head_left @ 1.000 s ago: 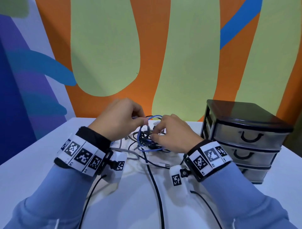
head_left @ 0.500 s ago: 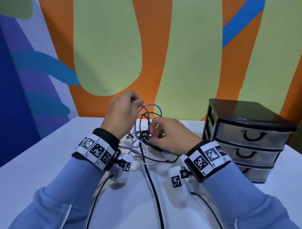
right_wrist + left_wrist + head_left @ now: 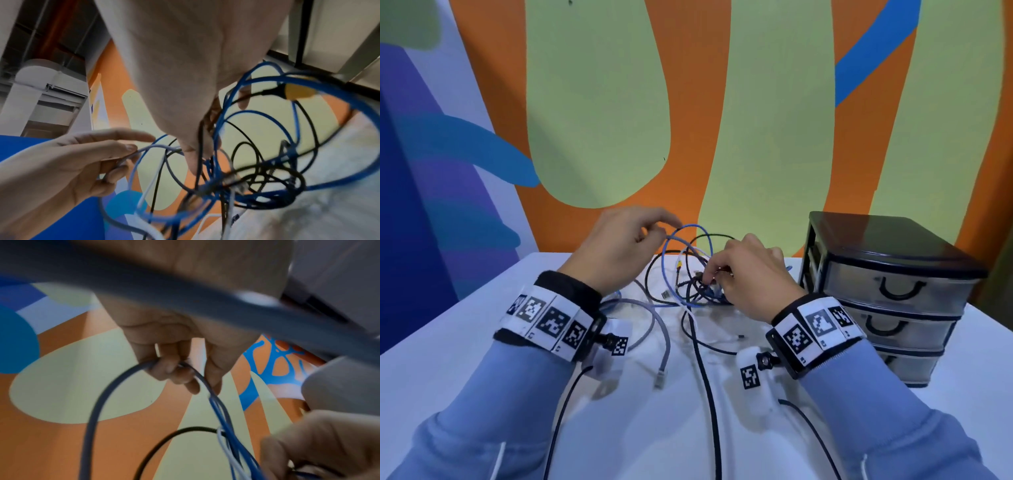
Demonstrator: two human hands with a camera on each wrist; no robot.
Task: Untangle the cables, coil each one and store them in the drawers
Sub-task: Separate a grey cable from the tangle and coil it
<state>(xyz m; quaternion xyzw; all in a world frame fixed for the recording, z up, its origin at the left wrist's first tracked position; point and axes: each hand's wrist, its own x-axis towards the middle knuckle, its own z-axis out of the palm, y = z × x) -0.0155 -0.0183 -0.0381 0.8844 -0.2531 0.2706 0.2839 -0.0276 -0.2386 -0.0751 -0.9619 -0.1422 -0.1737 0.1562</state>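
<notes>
Cables (image 3: 690,274) hang tangled between left grip (image 3: 619,246) pinching a loop and right grip (image 3: 750,274) clutching the knot.

One tangle of cables (image 3: 697,281): at least one blue, one grey, one white, two black; exact count unclear. One drawer unit (image 3: 887,294) with three drawers. Two hands.

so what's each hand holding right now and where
Left hand pinches a raised loop of the grey cable. Right hand grips the knot of the cable tangle.
</notes>
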